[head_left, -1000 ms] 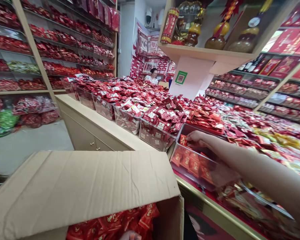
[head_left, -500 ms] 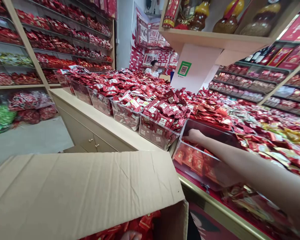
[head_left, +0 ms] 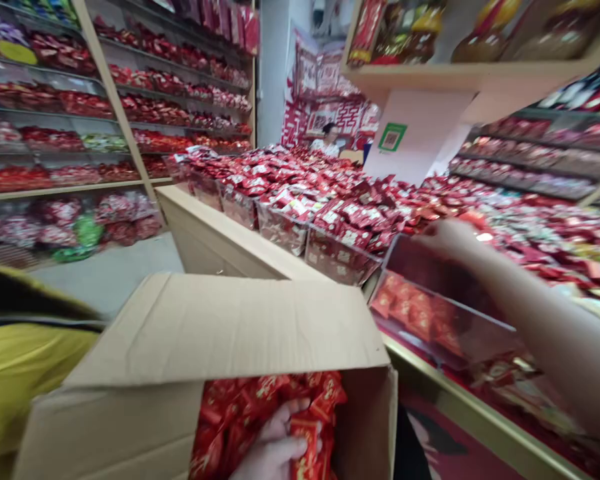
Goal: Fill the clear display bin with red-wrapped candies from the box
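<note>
Inside an open cardboard box (head_left: 220,327) at the bottom, my left hand (head_left: 267,450) is closed on a red wrapped packet (head_left: 306,443) with gold print. Similar red packets (head_left: 230,407) lie heaped around it. My right hand (head_left: 453,240) is over the upper rim of a clear plastic bin (head_left: 473,313) on the counter, fingers blurred; I cannot tell if they hold anything. Upright red packets (head_left: 417,310) line the bin's near side, its back part showing bare.
Neighbouring clear bins (head_left: 335,257) full of red packets run along the counter ledge (head_left: 240,243). A pillar with a QR code sign (head_left: 393,137) rises behind. Stocked shelves (head_left: 180,80) stand left. A person (head_left: 325,141) is at the back; a yellow garment (head_left: 25,380) shows at left.
My right hand has risen out of the bin to above its rim. My left hand shows more fully in the box, now with a packet. The view has shifted left, and the yellow garment has appeared.
</note>
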Tool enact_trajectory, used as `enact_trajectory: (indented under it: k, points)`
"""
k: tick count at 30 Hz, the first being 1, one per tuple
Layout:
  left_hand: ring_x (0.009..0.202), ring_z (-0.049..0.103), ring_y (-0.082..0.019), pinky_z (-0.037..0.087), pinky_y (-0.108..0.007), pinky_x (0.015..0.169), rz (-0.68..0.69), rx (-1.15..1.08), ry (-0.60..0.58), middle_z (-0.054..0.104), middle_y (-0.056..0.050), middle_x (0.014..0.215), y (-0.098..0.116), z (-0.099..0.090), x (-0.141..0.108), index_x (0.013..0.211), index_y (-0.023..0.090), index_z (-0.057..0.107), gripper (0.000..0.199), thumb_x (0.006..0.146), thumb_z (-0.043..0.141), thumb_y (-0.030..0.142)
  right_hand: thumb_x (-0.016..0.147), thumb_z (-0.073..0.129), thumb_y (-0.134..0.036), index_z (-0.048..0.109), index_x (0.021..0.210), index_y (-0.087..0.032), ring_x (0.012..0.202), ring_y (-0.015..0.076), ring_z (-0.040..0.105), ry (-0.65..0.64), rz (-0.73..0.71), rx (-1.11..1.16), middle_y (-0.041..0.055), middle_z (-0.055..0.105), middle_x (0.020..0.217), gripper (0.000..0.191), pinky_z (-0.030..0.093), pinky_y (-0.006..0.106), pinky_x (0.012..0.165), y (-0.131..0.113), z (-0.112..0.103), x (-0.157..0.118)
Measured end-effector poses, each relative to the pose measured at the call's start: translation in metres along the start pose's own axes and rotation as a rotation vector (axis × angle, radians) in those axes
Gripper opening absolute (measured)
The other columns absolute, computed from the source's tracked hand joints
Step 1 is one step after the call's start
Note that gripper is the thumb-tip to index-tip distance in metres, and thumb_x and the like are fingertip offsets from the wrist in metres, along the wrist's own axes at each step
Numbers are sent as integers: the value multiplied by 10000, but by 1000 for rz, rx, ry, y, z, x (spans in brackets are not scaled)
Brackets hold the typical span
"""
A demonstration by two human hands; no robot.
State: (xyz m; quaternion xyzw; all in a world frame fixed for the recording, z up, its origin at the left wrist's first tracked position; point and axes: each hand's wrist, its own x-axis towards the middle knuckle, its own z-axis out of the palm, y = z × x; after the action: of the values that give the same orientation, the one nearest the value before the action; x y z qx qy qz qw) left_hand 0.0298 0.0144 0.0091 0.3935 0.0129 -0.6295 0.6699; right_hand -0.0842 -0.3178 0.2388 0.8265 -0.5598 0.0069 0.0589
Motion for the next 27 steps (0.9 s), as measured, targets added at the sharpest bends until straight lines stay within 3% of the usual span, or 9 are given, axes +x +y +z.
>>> enact_trajectory:
  k: [3,5,7,10,12,14,17,22,27]
  points:
    - [852,609,-150,490,-287,763,37,-44,39,651,-45,960,-2,3,1,1010,166,571,279,737,629,152,840,387,-491,626,774,-246,617,196,599,239,-114,269,67,607,603,349,410,282,490,-13,-6,-83]
    - [823,624,-135,475,-228,756,57,-85,55,683,-31,888,-1,7,1,975,180,595,324,675,674,86,796,477,-473,615,771,-288,511,163,566,333,-270,536,32,615,590,232,438,273,473,-32,21,-153]
    - [803,632,-135,472,-222,746,75,-119,50,695,-25,857,1,11,1,949,188,610,304,669,682,92,784,508,-415,598,792,-279,570,162,597,102,-443,772,22,653,704,164,486,254,511,-57,68,-216]
    - [836,621,-137,465,-239,769,103,-133,15,695,-31,883,1,16,-2,923,188,625,241,696,662,116,791,506,-402,488,1085,-199,664,162,614,-353,-358,1043,51,645,825,357,507,246,564,-91,146,-268]
    - [842,611,-128,457,-233,772,113,-126,-4,696,-36,887,0,17,-3,911,181,635,220,702,657,118,820,459,-423,429,1130,-161,659,155,596,-458,-244,1162,41,619,768,407,492,252,582,-102,180,-275]
    - [830,606,-122,451,-229,766,111,-108,-5,698,-37,872,-2,17,-3,910,176,644,220,699,659,115,818,462,-444,443,1098,-150,651,154,577,-444,-164,1253,21,592,698,406,470,258,598,-105,195,-271]
    - [855,596,-126,443,-239,781,110,-101,19,691,-42,930,-4,15,-1,924,175,651,209,719,641,136,771,543,-453,500,1012,-155,629,148,562,-465,-88,1437,9,587,658,386,449,256,600,-101,197,-263]
    - [1006,548,-173,401,-292,883,171,-54,39,634,-58,1108,-4,15,1,1006,193,629,260,746,616,205,712,608,-478,562,828,-178,662,141,570,-653,22,1647,20,615,752,325,443,232,577,-100,198,-261]
    - [1060,532,-199,389,-304,908,147,-25,-16,633,-52,1122,-5,12,-2,1046,222,612,318,733,633,273,737,572,-488,605,826,-184,698,160,575,-584,-53,1630,18,615,724,318,451,256,623,-106,192,-265]
